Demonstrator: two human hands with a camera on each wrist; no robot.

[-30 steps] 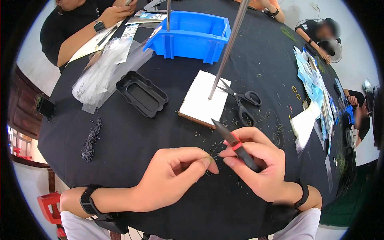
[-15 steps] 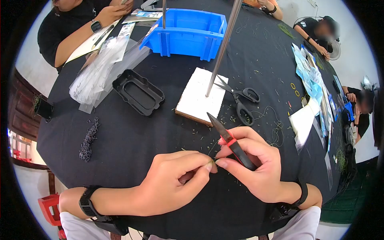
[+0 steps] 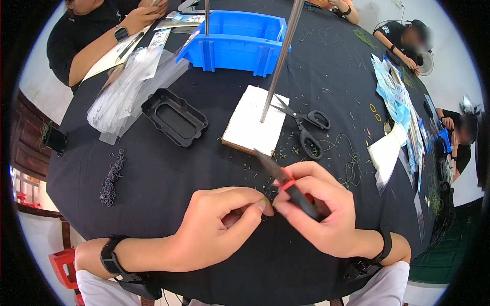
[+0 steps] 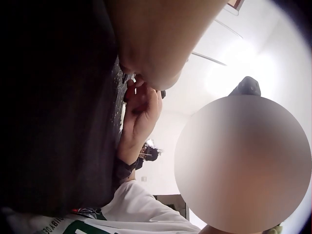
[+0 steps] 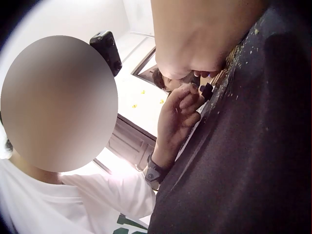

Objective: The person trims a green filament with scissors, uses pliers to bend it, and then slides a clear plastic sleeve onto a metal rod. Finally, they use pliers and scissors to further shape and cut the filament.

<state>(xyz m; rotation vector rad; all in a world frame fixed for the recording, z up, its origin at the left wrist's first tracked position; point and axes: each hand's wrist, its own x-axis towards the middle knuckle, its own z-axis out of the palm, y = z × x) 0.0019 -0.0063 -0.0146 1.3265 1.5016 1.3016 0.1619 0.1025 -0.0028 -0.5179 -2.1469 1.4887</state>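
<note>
In the head view the left hand (image 3: 217, 227) pinches something tiny, with a bit of thin green line (image 3: 265, 217) at its fingertips. Close beside it, the right hand (image 3: 324, 211) holds a tool with black-and-red handles (image 3: 297, 198) across its palm, dark pointed tip toward the upper left. Its thumb and a finger meet near the left fingertips; what lies between them is too small to tell. The right wrist view shows the left hand (image 5: 178, 117) with curled fingers, and the left wrist view shows the right hand (image 4: 141, 114).
Beyond the hands stand a white block (image 3: 253, 122) with a metal rod (image 3: 280, 64), black scissors (image 3: 308, 122), a black tray (image 3: 175, 118) and a blue bin (image 3: 240, 53). A dark tangled heap (image 3: 112, 178) lies left, plastic packets (image 3: 120, 94) behind it. People sit around the table.
Both hands have shifted slightly left, and the tool in the right hand has moved left with it. The fingertips of the two hands have come closer together than a second ago.
</note>
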